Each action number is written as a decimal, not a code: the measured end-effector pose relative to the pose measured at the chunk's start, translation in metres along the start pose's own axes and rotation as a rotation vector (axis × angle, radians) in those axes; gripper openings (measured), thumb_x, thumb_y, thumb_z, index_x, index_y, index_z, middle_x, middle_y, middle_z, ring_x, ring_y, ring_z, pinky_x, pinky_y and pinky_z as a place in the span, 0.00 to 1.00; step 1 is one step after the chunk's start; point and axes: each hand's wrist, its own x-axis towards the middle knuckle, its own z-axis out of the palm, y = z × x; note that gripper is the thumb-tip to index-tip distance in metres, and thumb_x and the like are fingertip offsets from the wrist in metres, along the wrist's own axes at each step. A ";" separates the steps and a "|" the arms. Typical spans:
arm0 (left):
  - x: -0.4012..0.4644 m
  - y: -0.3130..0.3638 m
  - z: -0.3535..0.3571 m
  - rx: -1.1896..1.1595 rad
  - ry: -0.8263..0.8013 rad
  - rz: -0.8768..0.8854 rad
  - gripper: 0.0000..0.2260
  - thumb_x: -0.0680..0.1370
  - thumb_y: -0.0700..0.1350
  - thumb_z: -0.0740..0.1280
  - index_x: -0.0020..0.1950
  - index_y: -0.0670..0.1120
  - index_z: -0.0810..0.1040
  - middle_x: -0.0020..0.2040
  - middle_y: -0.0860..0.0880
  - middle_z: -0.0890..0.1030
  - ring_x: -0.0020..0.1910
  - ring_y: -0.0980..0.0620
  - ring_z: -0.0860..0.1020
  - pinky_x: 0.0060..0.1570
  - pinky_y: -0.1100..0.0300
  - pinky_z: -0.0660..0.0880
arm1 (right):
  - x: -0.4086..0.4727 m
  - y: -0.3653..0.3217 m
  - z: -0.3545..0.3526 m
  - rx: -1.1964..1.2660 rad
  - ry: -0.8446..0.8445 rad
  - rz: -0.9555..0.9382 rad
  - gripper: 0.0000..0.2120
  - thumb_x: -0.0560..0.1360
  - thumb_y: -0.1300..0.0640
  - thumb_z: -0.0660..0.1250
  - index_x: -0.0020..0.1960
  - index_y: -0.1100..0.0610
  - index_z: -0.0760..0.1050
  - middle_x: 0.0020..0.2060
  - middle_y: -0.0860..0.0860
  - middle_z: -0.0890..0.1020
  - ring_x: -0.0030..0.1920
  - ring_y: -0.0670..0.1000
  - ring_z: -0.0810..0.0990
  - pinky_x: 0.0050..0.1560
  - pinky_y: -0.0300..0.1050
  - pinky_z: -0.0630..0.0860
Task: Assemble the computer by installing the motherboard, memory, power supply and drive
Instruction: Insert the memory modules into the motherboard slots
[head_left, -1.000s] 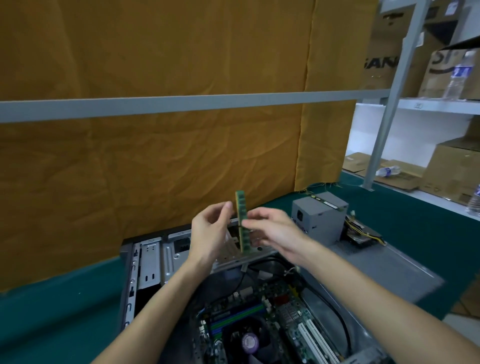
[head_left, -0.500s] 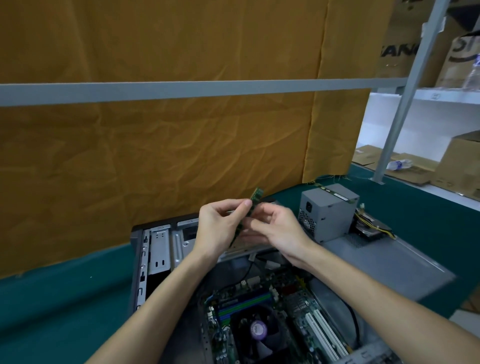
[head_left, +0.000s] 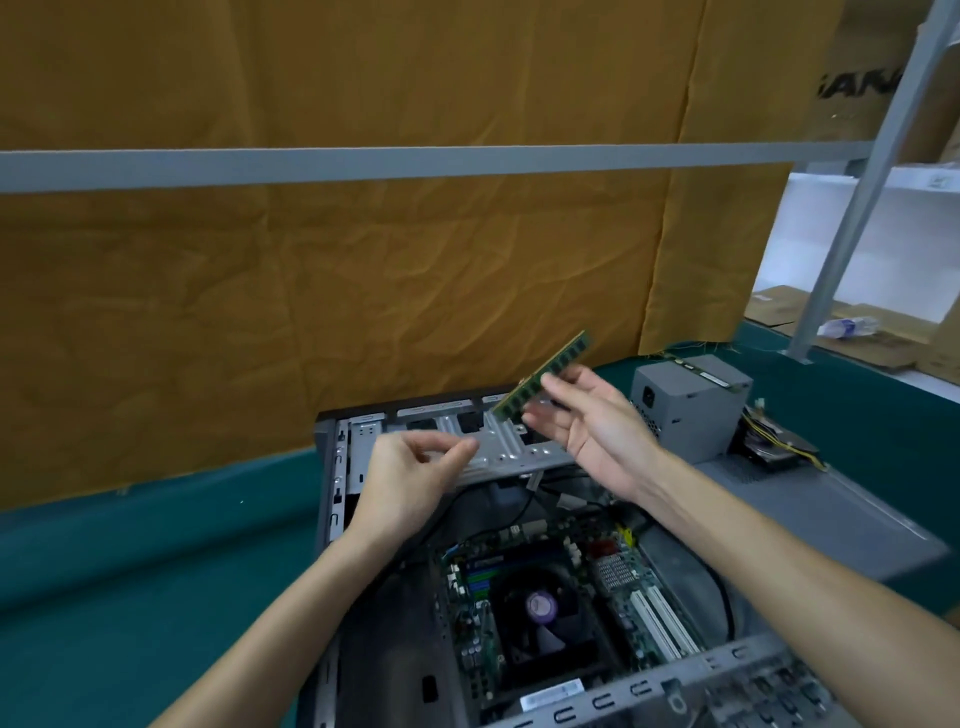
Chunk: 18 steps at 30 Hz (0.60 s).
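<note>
head view: right hand (head_left: 587, 426) pinches a tilted memory stick (head_left: 543, 375) above the case (head_left: 332, 467); left hand (head_left: 410, 473) hangs loose, holding nothing.

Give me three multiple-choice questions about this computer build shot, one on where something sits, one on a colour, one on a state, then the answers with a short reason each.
1. Where is the power supply?
A. Mounted inside the case
B. On the table beyond the right arm, outside the case
C. In the left hand

2. What colour is the table cover?
A. Teal green
B. White
C. Red

3. What holds the memory stick?
A. Both hands
B. The right hand alone
C. A motherboard slot

Answers:
1 B, the grey box stands on the cover beside the open case.
2 A, teal cloth shows all around the case.
3 B, the right hand pinches it in the air while the left hand is off it.
</note>
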 end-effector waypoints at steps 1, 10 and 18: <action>-0.005 -0.004 -0.004 0.046 -0.036 -0.014 0.08 0.77 0.48 0.75 0.39 0.49 0.88 0.34 0.51 0.85 0.32 0.54 0.80 0.35 0.58 0.80 | -0.001 -0.003 -0.002 -0.052 -0.008 -0.012 0.04 0.80 0.64 0.66 0.53 0.59 0.73 0.48 0.60 0.86 0.47 0.56 0.86 0.46 0.47 0.84; -0.025 -0.017 -0.026 0.874 -0.206 0.249 0.15 0.85 0.50 0.60 0.39 0.50 0.77 0.35 0.53 0.80 0.35 0.54 0.78 0.35 0.54 0.74 | -0.019 0.016 -0.008 -1.078 -0.507 0.111 0.03 0.82 0.63 0.66 0.51 0.56 0.76 0.40 0.52 0.83 0.35 0.52 0.82 0.36 0.46 0.79; -0.029 -0.025 -0.016 1.302 -0.767 -0.054 0.14 0.83 0.54 0.57 0.66 0.60 0.77 0.59 0.50 0.83 0.58 0.43 0.82 0.56 0.49 0.78 | -0.019 0.054 -0.025 -1.657 -0.548 0.138 0.04 0.82 0.53 0.66 0.56 0.48 0.78 0.48 0.46 0.81 0.51 0.50 0.80 0.54 0.53 0.78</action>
